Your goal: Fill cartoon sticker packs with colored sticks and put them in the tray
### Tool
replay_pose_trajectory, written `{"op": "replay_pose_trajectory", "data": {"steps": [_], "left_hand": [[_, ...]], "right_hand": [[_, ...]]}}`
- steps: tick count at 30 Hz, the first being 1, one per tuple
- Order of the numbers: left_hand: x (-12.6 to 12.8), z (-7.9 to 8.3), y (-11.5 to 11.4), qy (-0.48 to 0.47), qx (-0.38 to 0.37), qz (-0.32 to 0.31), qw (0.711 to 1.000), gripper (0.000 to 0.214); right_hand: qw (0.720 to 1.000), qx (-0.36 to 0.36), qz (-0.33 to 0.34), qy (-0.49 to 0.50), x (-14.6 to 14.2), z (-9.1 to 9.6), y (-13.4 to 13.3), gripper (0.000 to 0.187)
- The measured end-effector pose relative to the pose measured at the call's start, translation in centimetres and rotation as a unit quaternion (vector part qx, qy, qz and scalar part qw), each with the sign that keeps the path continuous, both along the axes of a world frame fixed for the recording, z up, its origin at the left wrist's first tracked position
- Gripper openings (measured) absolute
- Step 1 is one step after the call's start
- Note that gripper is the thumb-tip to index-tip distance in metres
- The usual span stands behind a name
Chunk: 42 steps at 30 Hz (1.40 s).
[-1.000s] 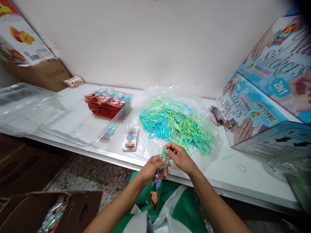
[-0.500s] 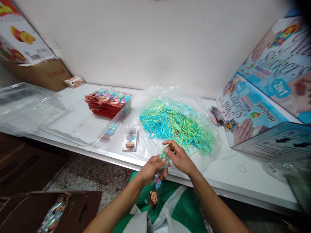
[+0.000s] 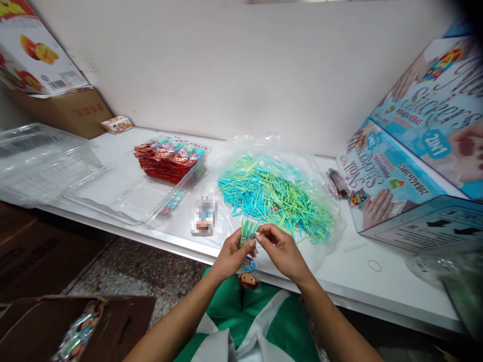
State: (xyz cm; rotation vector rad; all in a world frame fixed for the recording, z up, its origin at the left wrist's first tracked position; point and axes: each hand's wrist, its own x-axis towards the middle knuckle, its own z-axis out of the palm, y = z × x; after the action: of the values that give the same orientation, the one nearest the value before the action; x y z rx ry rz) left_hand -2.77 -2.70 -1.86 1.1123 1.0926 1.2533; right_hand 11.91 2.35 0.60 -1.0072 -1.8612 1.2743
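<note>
Straws point(image 3: 247, 228), one bunch: stood roughly upright in the left hand point(image 3: 231, 254), which grasped them at the table's point(image 3: 411, 289) near edge, near side of the pile point(image 3: 271, 193). Packet point(image 3: 248, 279): hung just below. Right hand point(image 3: 279, 247): fingertips pinched at the bunch's right; straw or film, could not tell. Handling, as judged: light left grip, straw ends level, film uncreased suited best.

A pale wall point(image 3: 226, 75) backs the table point(image 3: 407, 286); floor point(image 3: 126, 274) seemingly speckled.
</note>
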Motion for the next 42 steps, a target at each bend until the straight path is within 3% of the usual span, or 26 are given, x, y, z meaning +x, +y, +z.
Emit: {"op": "replay_pose_trajectory", "data": {"steps": [7, 10, 12, 14, 15, 18, 20, 23, 25, 28, 33, 35, 39, 42], "left_hand": [[-0.6, 0.5, 0.1, -0.03, 0.028, 0.031, 0.999, 0.034], [-0.9, 0.5, 0.0, -0.047, 0.03, 0.014, 0.998, 0.045], [-1.1, 0.6, 0.0, -0.044, 0.047, 0.031, 0.997, 0.065], [-1.4, 0.8, 0.0, -0.02, 0.083, 0.062, 0.994, 0.078], [-1.6, 0.9, 0.0, 0.006, 0.107, 0.072, 0.992, 0.072], [-2.2, 1.2, 0.1, 0.107, 0.167, 0.068, 0.978, 0.034], [-2.4, 1.3, 0.2, 0.132, 0.167, 0.069, 0.975, 0.037], [-2.6, 1.1, 0.2, 0.069, 0.129, 0.088, 0.985, 0.073], [-2.6, 0.8, 0.3, 0.022, 0.107, 0.084, 0.99, 0.08], [-2.6, 0.0, 0.4, -0.015, 0.066, 0.051, 0.996, 0.071], [-2.1, -1.5, 0.3, -0.076, -0.041, -0.008, 0.996, 0.03], [-2.1, -1.7, 0.2, -0.08, -0.066, -0.007, 0.995, 0.027], [-4.7, 0.3, 0.2, -0.024, -0.051, 0.067, 0.996, 0.027], [-10.6, 3.9, 1.1, 0.061, -0.009, 0.185, 0.981, 0.03]], "right_hand": [[0.987, 0.158, 0.003, -0.026, -0.2, 0.8, -0.3, 0.013], [0.983, 0.181, 0.004, -0.042, -0.1, 0.8, -0.3, 0.031], [0.979, 0.197, 0.017, -0.042, -0.2, 0.7, -0.2, 0.046], [0.975, 0.214, 0.04, -0.042, -0.3, 0.5, -0.2, 0.049], [0.974, 0.217, 0.045, -0.043, -0.4, 0.4, -0.2, 0.047], [0.977, 0.207, 0.033, -0.045, -0.5, 0.2, -0.1, 0.044], [0.979, 0.199, 0.021, -0.038, -0.6, 0.0, 0.0, 0.044], [0.98, 0.198, 0.005, -0.004, -0.5, -0.2, 0.1, 0.044], [0.981, 0.192, -0.015, 0.025, -0.5, -0.2, 0.2, 0.045], [0.984, 0.163, -0.039, 0.06, -0.6, 0.0, 0.5, 0.042], [0.989, 0.069, -0.04, 0.125, -1.1, 0.9, 1.2, 0.038], [0.99, 0.04, -0.038, 0.129, -1.4, 1.2, 1.5, 0.036], [0.992, 0.022, -0.043, 0.115, -1.5, 1.3, 2.3, 0.036], [0.993, 0.019, -0.065, 0.093, -1.2, 1.0, 2.8, 0.031]]}}
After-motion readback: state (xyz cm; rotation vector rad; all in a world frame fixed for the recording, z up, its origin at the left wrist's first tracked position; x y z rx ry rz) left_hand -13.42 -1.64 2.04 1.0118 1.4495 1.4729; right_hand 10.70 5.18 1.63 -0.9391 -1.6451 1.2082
